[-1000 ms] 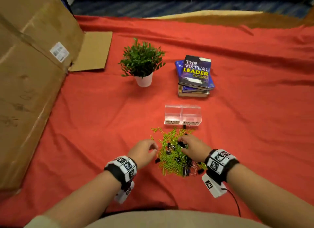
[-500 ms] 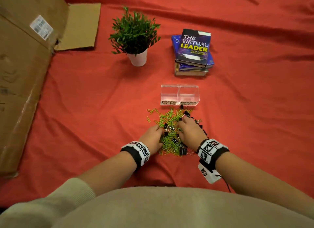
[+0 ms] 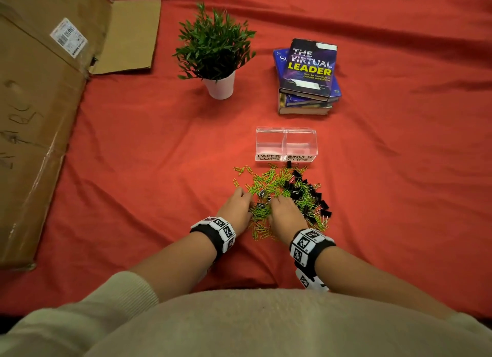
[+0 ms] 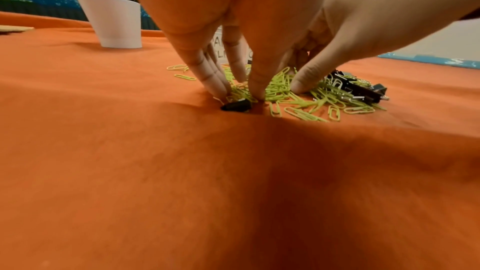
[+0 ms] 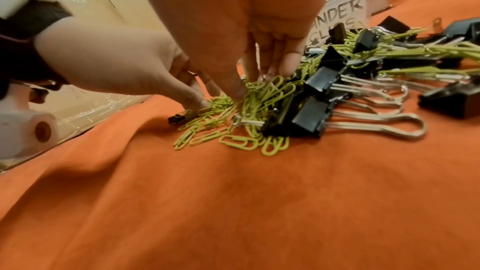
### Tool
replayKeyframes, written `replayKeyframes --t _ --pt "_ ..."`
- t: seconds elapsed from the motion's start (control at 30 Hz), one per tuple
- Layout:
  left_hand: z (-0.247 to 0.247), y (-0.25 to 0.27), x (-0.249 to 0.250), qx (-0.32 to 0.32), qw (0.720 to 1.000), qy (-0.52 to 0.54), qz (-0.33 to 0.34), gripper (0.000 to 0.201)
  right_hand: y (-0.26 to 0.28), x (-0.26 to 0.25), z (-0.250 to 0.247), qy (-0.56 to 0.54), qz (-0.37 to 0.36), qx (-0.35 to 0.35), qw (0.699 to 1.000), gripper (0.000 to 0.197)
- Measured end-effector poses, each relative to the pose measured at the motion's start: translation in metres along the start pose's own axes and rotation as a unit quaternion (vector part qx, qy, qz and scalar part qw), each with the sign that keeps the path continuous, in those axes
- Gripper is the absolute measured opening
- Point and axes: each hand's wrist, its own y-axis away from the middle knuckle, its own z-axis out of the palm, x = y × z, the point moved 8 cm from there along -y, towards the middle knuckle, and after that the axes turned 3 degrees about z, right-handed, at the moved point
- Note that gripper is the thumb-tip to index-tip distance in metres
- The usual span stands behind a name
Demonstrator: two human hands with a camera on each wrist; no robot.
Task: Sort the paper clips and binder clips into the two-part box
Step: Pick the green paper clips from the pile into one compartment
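We see a mixed pile of green paper clips (image 3: 269,182) and black binder clips (image 3: 300,186) lying on a red cloth (image 3: 149,170) over the surface, just in front of a clear two-part box (image 3: 286,143). The box stands upright; its left half is labelled "PAPER CLIPS" and its right half "BINDER CLIPS", and we see no clips in either half. Most binder clips lie on the right side of the pile.

Both hands rest on the near edge of the pile, side by side. The left hand (image 3: 235,206) points its fingers (image 4: 215,81) straight down, held close together, tips pressing into the paper clips beside one stray binder clip (image 4: 236,105). The right hand (image 3: 283,214) also reaches down with its fingers (image 5: 288,63) extended into the paper clips; we cannot tell whether they pinch anything.

Behind the box, a stack of books (image 3: 306,77) sits to the right and a small potted plant (image 3: 215,53) to the left. A large cardboard box (image 3: 40,103) lies at the far left.
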Motion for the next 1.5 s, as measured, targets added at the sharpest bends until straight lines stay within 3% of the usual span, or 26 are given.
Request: replayKeyframes --t 0.13,0.3,0.47,0.63,0.77,0.9,1.13,1.2,1.33,1.5 --pt "-0.001 -0.001 0.0 -0.001 1.0 -0.014 0.0 0.037 -0.008 0.015 -0.003 -0.078 0.052 -0.049 0.994 0.022" --pt "-0.001 -0.004 0.004 -0.008 0.997 -0.065 0.03 0.021 -0.016 0.032 -0.018 -0.213 0.095 -0.08 0.969 0.002" --pt "-0.004 -0.006 0.007 -0.016 0.995 -0.083 0.051 0.024 -0.03 0.041 -0.053 -0.331 0.116 -0.135 0.927 0.01" --pt "-0.007 -0.012 0.006 -0.038 0.996 -0.069 0.044 0.026 -0.062 0.036 -0.106 -0.401 0.112 -0.093 0.904 0.005" --pt "-0.01 -0.015 0.004 -0.052 0.998 -0.006 0.037 0.022 -0.105 0.035 -0.132 -0.292 0.121 -0.004 0.949 0.006" --pt "-0.021 -0.014 0.002 -0.04 0.997 0.071 0.007 0.015 -0.126 0.02 -0.127 -0.15 0.098 0.007 0.984 0.017" --pt "-0.076 -0.033 0.02 -0.002 0.988 0.154 0.02 0.014 -0.101 0.012 -0.119 -0.139 0.031 0.057 0.988 0.021" --pt "-0.097 -0.047 0.031 0.019 0.986 0.165 0.031 0.014 -0.083 0.013 -0.097 -0.126 0.005 0.025 0.992 0.016" --pt "-0.125 -0.087 0.047 0.06 0.99 0.123 0.038 0.013 -0.048 0.018 -0.043 -0.007 -0.068 -0.053 0.996 0.023" --pt "-0.113 -0.117 0.049 0.054 0.996 0.069 0.013 0.018 -0.035 0.026 -0.033 0.06 -0.089 -0.012 0.994 0.022"
